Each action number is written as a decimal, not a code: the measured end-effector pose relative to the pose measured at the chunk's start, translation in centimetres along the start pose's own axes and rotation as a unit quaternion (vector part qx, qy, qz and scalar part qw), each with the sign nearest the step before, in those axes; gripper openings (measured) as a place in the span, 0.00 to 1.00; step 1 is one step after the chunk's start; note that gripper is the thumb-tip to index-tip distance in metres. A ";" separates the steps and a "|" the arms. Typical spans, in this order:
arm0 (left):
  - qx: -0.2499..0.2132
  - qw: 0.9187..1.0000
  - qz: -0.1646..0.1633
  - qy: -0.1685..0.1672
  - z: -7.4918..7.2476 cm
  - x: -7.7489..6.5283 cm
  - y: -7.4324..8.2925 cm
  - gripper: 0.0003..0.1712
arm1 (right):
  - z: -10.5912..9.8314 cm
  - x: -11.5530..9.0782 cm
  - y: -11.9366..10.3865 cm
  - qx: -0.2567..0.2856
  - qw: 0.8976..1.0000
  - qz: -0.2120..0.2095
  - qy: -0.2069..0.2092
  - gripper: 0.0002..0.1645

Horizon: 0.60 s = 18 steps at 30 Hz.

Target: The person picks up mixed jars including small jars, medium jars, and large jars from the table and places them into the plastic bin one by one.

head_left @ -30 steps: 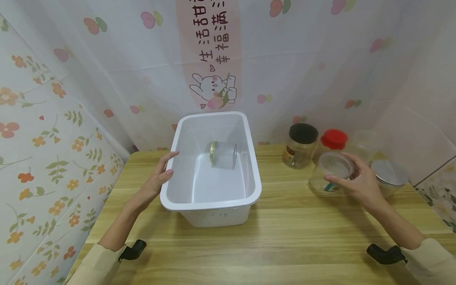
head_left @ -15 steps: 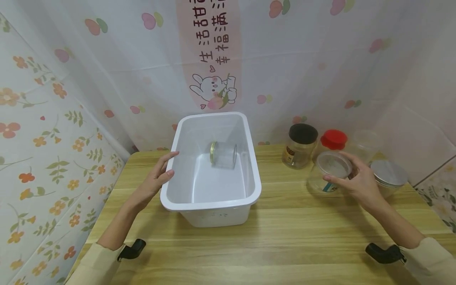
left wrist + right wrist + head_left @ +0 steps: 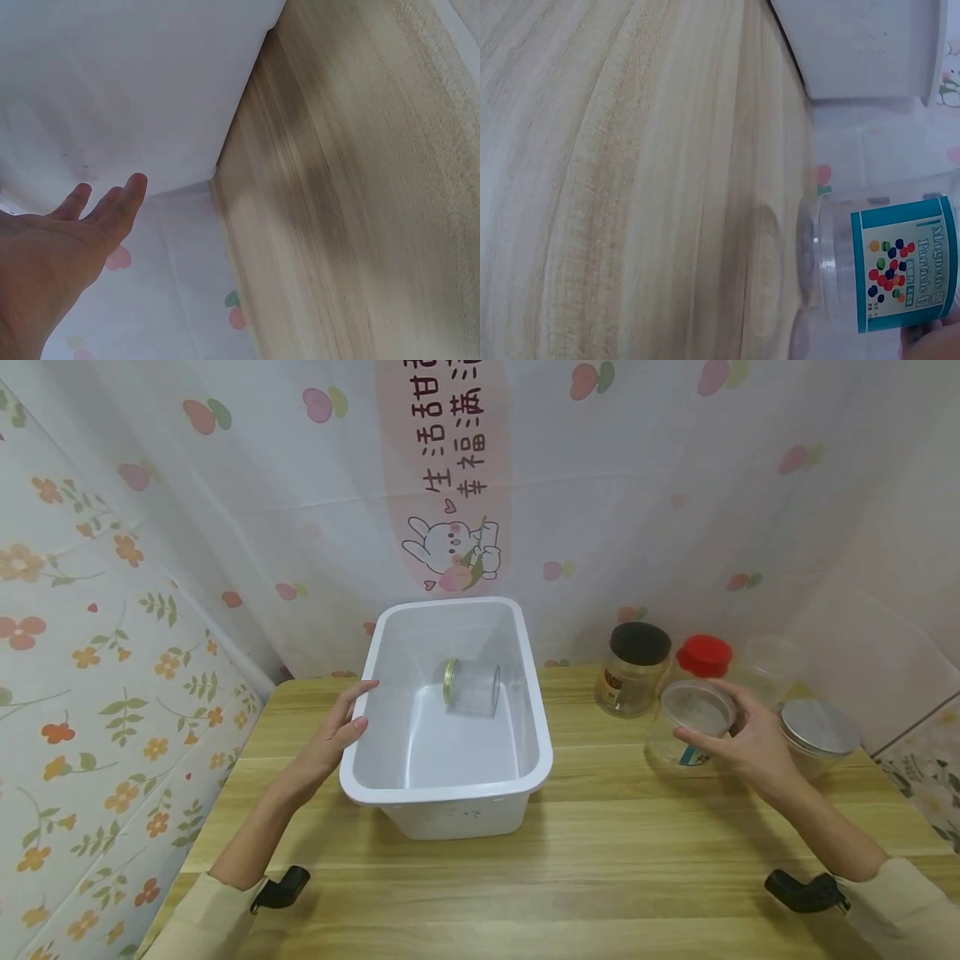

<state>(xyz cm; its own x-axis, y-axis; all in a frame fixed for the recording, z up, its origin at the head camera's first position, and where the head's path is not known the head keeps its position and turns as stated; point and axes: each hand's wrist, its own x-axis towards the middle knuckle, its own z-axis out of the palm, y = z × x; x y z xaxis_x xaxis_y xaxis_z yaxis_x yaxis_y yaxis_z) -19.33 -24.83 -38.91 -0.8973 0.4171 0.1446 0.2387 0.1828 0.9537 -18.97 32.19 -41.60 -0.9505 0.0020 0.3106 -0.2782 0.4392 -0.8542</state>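
My left hand lies at the left rim of a white plastic tub, thumb and index fingertip on the rim. In the left wrist view its other fingers reach fairly straight toward the tub's outer wall. My right hand grips a clear plastic jar near its lid, thumb in front and fingers behind. The right wrist view shows this jar's teal-edged label with coloured balls, its base close over the table. A clear jar with a gold lid lies on its side inside the tub.
Behind the gripped jar stand a black-lidded jar, a red-lidded jar and a pale clear container. A silver-lidded jar stands to its right. Printed curtains hang behind the wooden table.
My right hand and the clear jar in it have shifted slightly left. The left hand keeps its place at the tub's rim.
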 end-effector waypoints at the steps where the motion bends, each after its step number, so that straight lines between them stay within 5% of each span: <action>1: 0.001 1.000 -0.001 0.000 0.0 0.0 0.0 0.30 | 0.0 0.0 -0.1 0.001 1.000 0.000 -0.002 0.48; 18: -0.004 1.000 0.001 0.002 0.1 0.1 -0.1 0.30 | 0.6 0.6 -0.8 0.006 1.000 -0.005 -0.028 0.48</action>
<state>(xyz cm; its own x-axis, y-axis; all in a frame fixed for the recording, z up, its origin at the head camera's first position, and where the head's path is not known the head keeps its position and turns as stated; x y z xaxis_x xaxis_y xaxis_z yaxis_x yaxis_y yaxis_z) -19.44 -24.73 -39.01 -0.8983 0.4139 0.1472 0.2375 0.1756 0.9554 -19.37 31.32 -41.01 -0.9535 -0.0524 0.2968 -0.2901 0.4273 -0.8563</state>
